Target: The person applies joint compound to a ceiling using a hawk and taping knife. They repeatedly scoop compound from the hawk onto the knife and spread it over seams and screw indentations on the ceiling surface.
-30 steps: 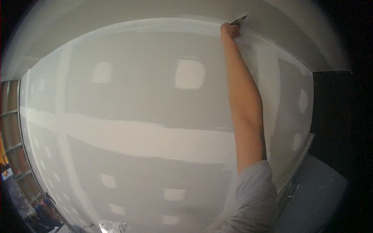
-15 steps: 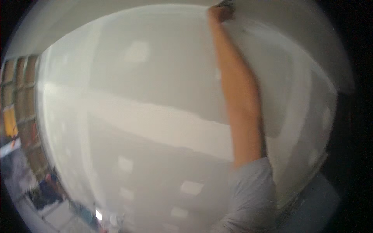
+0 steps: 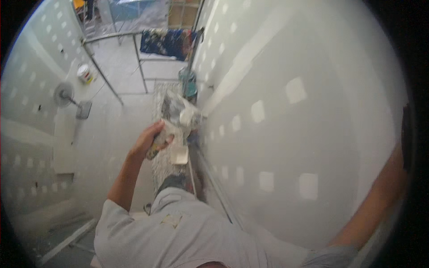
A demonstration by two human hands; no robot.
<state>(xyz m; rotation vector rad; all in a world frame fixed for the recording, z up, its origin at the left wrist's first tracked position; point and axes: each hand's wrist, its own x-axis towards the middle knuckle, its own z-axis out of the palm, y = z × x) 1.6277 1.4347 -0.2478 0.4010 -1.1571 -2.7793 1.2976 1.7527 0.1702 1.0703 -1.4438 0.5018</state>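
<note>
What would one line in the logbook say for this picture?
left hand: holds mud-caked tool | right hand: out of frame, right forearm raised along patched drywall | below: white bucket, scaffold rail

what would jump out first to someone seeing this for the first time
The drywall wall dotted with pale compound patches fills the right side. At centre-left the left hand holds a compound-caked tool above the scaffold platform. The right forearm stretches out of view at the right edge.

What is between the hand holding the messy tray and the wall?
Nothing visible. The left hand holds the plaster-caked tray, and the tray's far edge sits right up against the patched wall. The right hand is out of view past the picture's edge.
</note>
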